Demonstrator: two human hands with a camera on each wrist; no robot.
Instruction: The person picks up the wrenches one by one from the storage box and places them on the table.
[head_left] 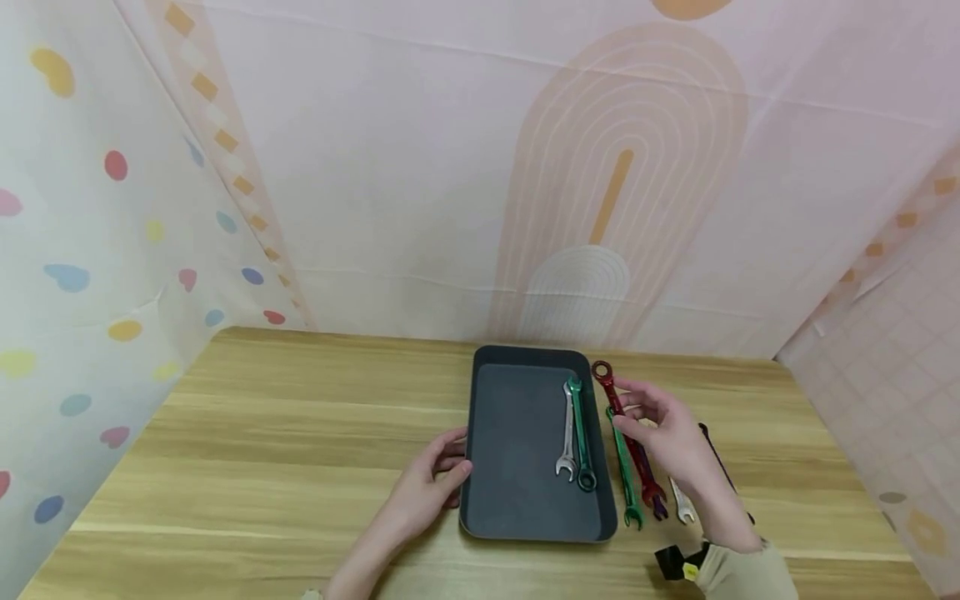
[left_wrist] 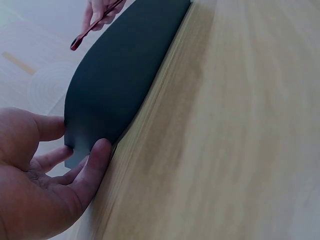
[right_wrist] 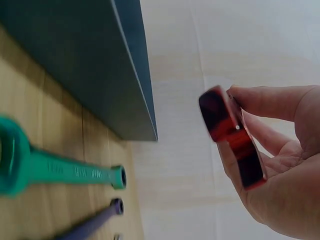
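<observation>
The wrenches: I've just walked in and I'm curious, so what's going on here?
A person's right hand holds a red ratcheting wrench raised beside the gray tray, while the left hand holds the tray's left edge. A silver wrench and a dark green ratcheting wrench lie inside. A brighter green wrench, a purple wrench and another silver wrench lie outside, on its right.

Red wrench [head_left: 638, 460] tilted in right hand [head_left: 671, 429], beside grey tray [head_left: 510, 450] containing silver wrench [head_left: 568, 429], green wrench [head_left: 581, 437].
</observation>
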